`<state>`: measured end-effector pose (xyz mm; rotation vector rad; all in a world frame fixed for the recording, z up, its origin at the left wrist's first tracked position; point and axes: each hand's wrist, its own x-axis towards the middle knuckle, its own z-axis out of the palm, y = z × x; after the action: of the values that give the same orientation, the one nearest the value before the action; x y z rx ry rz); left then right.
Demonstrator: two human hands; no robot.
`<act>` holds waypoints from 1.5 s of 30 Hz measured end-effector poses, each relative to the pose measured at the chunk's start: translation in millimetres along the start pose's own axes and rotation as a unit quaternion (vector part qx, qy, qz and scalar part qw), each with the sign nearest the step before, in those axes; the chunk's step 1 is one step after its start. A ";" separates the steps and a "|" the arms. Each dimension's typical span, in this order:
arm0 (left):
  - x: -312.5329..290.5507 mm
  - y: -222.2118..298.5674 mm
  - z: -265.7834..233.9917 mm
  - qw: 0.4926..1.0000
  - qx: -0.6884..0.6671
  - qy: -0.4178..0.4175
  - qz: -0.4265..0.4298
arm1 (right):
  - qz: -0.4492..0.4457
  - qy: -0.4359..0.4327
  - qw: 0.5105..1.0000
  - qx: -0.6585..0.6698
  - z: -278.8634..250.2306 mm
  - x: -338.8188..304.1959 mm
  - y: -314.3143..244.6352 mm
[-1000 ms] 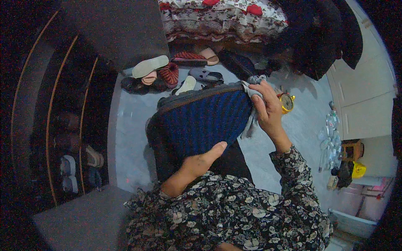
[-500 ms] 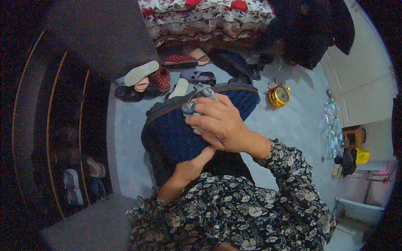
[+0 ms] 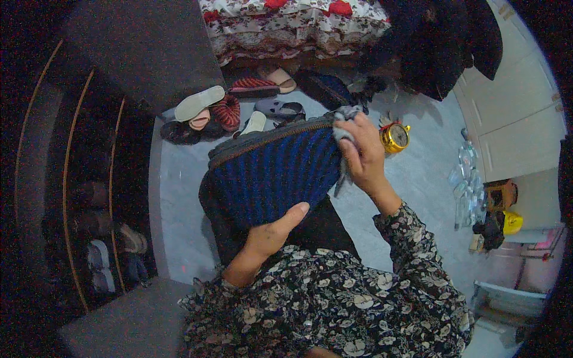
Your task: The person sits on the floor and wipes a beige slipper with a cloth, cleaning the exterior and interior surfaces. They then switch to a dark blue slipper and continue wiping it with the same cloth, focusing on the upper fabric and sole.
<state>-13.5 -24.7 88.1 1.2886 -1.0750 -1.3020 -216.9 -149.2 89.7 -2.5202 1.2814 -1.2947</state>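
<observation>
Directly before a seated-looking person in a black floral top, a large slipper with a blue-and-black striped upper is held up above dark trousers. From where I stand, its thick grey sole faces away from the wearer, with a line of brown stitching along the edge. The person's left hand grips the slipper's near side, thumb laid over the stripes, the other fingers hidden. The right hand is closed around a crumpled grey cloth, pressed against the slipper's right end, with a tail of fabric hanging below. Beyond, on the pale floor, lies a loose cluster of footwear: an upturned slipper with a whitish sole, a red-and-black striped slipper and a grey slipper. A round yellow object sits near the right hand, well apart from some clear plastic bottles farther right. A flowered cloth hangs at the back
</observation>
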 end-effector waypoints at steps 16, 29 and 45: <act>11.2 74.2 -7.7 0.833 0.469 -0.175 -0.236 | 0.132 -0.027 0.978 0.162 4.1 34.4 -3.3; 29.6 96.7 -42.6 0.952 0.230 -0.121 -0.161 | 0.173 -0.106 0.941 0.270 26.3 42.8 -6.0; 40.6 76.2 -62.7 0.975 0.025 -0.125 -0.181 | -0.074 0.008 0.996 0.049 4.2 8.0 -48.0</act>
<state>54.6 -72.5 155.0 1.4331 -1.0810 -1.7574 -180.0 -124.3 110.0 -2.5836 1.0234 -1.3701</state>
